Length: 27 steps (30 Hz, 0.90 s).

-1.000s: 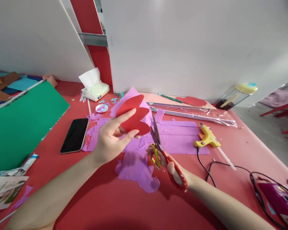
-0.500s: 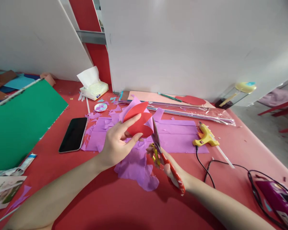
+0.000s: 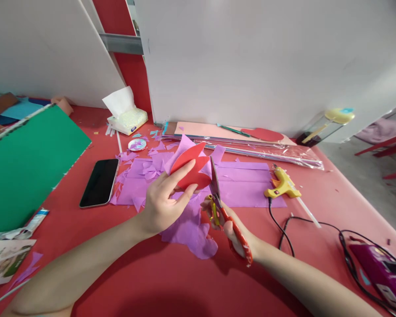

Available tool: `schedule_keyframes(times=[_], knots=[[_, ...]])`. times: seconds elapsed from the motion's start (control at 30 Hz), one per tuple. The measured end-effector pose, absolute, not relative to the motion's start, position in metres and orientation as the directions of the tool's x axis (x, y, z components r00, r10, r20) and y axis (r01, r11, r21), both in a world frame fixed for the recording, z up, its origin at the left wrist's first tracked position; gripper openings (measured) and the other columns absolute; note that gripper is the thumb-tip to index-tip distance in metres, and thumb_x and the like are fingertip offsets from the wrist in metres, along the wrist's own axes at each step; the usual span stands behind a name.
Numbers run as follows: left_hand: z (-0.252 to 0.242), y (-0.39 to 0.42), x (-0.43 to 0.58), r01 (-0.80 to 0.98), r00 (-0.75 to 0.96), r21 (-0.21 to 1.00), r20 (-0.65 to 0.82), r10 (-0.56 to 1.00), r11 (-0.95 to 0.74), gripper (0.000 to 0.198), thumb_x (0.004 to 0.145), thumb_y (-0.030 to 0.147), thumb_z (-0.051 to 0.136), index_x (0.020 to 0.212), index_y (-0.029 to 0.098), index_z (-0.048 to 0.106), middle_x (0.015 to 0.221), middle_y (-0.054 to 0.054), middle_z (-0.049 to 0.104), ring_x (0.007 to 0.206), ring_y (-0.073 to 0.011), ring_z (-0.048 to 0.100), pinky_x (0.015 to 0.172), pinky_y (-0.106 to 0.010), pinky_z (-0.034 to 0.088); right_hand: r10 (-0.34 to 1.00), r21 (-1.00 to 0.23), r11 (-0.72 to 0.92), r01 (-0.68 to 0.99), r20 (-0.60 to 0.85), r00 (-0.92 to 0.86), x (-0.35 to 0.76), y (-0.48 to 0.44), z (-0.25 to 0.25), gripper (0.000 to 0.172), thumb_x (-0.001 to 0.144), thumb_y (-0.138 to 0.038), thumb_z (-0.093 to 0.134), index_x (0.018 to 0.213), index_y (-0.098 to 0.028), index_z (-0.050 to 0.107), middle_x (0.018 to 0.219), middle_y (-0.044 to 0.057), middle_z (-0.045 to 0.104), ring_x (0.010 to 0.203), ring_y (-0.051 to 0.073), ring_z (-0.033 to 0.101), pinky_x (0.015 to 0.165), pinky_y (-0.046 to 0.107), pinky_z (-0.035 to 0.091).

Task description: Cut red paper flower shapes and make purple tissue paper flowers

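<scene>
My left hand [image 3: 168, 198] pinches a red paper petal shape [image 3: 193, 169] against purple paper [image 3: 182, 147], its pointed tips facing up and right. In my right hand [image 3: 229, 229] are scissors [image 3: 216, 187] with red and yellow handles, blades pointing up beside the right edge of the held paper. Whether the blades touch the paper I cannot tell. Under both hands lie purple paper sheets [image 3: 244, 189] and a crumpled purple piece [image 3: 188, 235] on the red table [image 3: 171, 281].
A phone [image 3: 100, 182] and a green board [image 3: 29, 171] lie left. Behind stand a tissue pack [image 3: 128, 119] and plastic-wrapped strips [image 3: 264, 154]. To the right are a yellow glue gun [image 3: 283, 184] with a black cord [image 3: 285, 233], a jar [image 3: 326, 127] and a purple box [image 3: 376, 268].
The view has shifted slightly. My hands keep nearly the same pose, with the red petal shape tilted a little and the scissor blades still beside its right edge.
</scene>
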<state>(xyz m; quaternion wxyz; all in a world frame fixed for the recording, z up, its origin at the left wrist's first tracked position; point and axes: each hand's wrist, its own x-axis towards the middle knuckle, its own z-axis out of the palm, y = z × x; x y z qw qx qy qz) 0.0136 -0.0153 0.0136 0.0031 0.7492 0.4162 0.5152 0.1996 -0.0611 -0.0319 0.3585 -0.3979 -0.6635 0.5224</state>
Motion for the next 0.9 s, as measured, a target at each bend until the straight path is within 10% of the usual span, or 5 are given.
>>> schedule_keyframes(times=[0.9], knots=[[0.0119,-0.0171,0.0127,0.528,0.099,0.615,0.640,0.762,-0.586,0.048,0.074,0.021,0.063,0.120,0.022,0.051,0.094,-0.005,0.067,0.056,-0.0109,0.064,0.056,-0.020,0.058,0.898,-0.995,0.074,0.065,0.039,-0.438,0.1968,-0.0628,-0.0314,0.070,0.070,-0.077,0.028,0.106,-0.019,0.045,0.090,0.007,0.045,0.073,0.017,0.044,0.052,0.028,0.044]])
